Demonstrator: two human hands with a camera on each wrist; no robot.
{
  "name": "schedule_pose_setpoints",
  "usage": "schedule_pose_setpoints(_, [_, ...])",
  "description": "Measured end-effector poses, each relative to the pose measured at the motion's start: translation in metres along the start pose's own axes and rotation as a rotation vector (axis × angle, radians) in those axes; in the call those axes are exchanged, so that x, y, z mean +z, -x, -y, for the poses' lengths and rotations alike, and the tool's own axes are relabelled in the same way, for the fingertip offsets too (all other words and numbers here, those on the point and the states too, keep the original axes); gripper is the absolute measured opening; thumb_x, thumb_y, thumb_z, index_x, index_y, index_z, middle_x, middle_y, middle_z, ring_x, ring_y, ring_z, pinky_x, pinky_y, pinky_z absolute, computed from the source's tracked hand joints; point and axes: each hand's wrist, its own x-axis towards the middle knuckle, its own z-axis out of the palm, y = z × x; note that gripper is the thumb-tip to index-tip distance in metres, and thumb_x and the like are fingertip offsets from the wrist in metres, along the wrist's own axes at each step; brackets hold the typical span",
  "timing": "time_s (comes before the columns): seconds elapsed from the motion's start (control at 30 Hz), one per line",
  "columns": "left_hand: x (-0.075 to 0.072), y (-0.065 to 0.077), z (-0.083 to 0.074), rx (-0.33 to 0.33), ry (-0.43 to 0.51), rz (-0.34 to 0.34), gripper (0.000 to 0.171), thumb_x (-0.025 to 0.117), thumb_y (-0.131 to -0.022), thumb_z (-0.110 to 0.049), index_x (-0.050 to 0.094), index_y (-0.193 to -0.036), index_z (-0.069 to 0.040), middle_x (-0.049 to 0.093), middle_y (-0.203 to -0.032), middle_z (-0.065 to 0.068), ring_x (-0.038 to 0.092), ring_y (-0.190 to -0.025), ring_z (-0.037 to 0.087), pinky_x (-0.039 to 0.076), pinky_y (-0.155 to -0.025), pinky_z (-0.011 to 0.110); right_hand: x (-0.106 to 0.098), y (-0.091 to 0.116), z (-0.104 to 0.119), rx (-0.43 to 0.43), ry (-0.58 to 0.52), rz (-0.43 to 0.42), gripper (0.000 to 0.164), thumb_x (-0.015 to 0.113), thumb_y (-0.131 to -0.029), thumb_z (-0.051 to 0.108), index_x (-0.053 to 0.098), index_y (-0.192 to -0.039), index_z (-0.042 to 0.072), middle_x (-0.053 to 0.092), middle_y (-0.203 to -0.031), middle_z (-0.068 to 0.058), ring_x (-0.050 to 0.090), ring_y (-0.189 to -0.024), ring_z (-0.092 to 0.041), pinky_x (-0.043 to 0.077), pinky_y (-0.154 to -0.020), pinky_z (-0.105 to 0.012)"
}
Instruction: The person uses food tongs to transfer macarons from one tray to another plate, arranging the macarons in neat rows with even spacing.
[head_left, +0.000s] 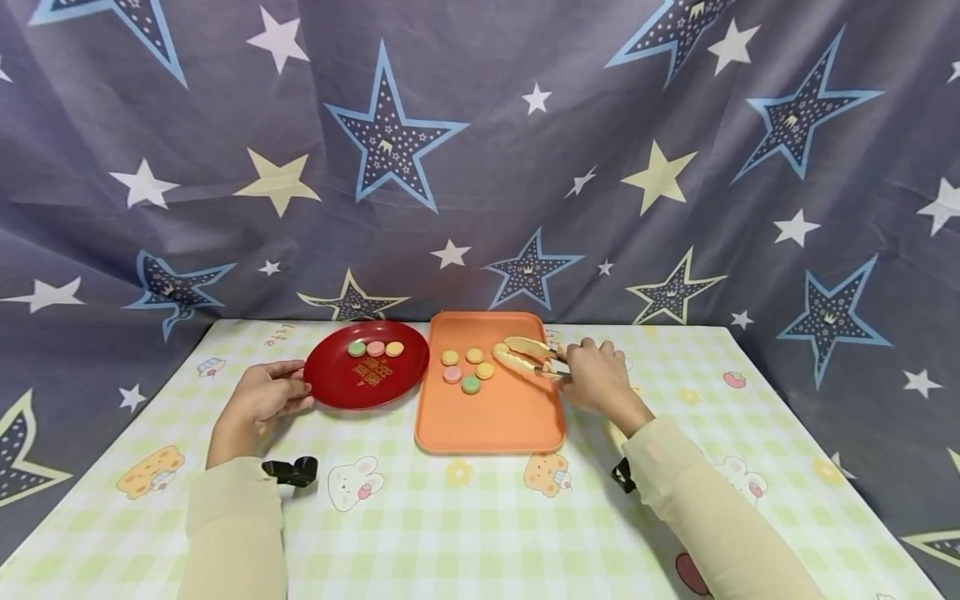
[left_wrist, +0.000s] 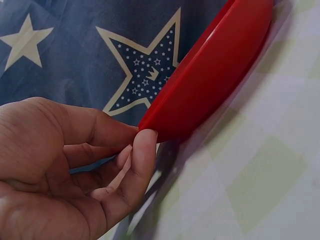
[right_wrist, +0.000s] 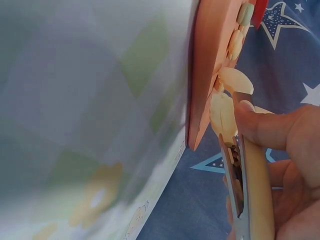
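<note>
My left hand [head_left: 262, 398] pinches the left rim of a red plate [head_left: 333, 379] between thumb and fingers, and the left wrist view shows the plate's rim [left_wrist: 200, 95] up close. A green macaron [head_left: 356, 348], a pink macaron [head_left: 375, 348] and a yellow macaron [head_left: 394, 349] sit in a row on the plate. In my right hand [head_left: 598, 377] is a pair of tongs [head_left: 525, 357] with cream-coloured tips, which reach over the right side of an orange tray [head_left: 491, 425]. Several yellow macarons, a pink macaron [head_left: 452, 375] and a green macaron [head_left: 470, 385] lie on the tray. Whether the tips hold a macaron is unclear.
A checked tablecloth [head_left: 420, 533] with cartoon prints covers the table. Plate and tray stand side by side near its back edge. Behind them hangs a dark curtain [head_left: 495, 192] with stars. A black wrist mount [head_left: 291, 472] sits at the left sleeve.
</note>
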Motion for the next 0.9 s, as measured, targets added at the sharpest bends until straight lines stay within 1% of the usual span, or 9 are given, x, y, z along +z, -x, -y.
schedule_pose_setpoints(0.2, [0.0002,0.0003,-0.0012,-0.01,0.011,-0.005,0.067,0.057,-0.096,0.009,0.029,-0.156,0.008,0.052,-0.121,0.011,0.068,-0.078,0.011,0.063,-0.081,0.033,0.0009,-0.002,-0.0005,0.001,-0.005,-0.002,0.028,0.075,-0.091,0.032,0.067,-0.099,0.007,0.058,-0.099,-0.016,0.054,-0.093,-0.043,0.047,-0.081,-0.056])
schedule_pose_setpoints(0.47, [0.0017,0.0011,-0.0021,0.01,0.011,0.002,0.066,0.057,-0.095,0.009,0.03,-0.155,0.01,0.056,-0.116,0.008,0.069,-0.079,0.012,0.063,-0.079,0.031,0.0027,-0.0029,-0.0014,0.021,-0.023,-0.004,0.03,0.077,-0.09,0.036,0.063,-0.089,0.009,0.058,-0.097,-0.015,0.053,-0.092,-0.042,0.046,-0.081,-0.055])
schedule_pose_setpoints(0.73, [0.0016,0.0001,-0.0021,0.001,0.006,0.002,0.067,0.057,-0.095,0.008,0.029,-0.156,0.008,0.055,-0.117,0.007,0.068,-0.078,0.012,0.063,-0.08,0.031,0.0048,-0.0036,-0.0005,0.029,-0.015,-0.009,0.033,0.077,-0.09,0.036,0.066,-0.097,0.006,0.058,-0.1,-0.016,0.054,-0.094,-0.042,0.047,-0.082,-0.056])
schedule_pose_setpoints(0.9, [0.0015,-0.0016,-0.0009,0.001,0.013,0.0,0.067,0.057,-0.095,0.009,0.029,-0.156,0.009,0.056,-0.115,0.006,0.068,-0.077,0.011,0.063,-0.079,0.031,0.0052,-0.0031,-0.0004,0.019,-0.019,-0.026,0.033,0.077,-0.089,0.034,0.065,-0.098,0.004,0.058,-0.1,-0.016,0.053,-0.093,-0.042,0.046,-0.081,-0.056])
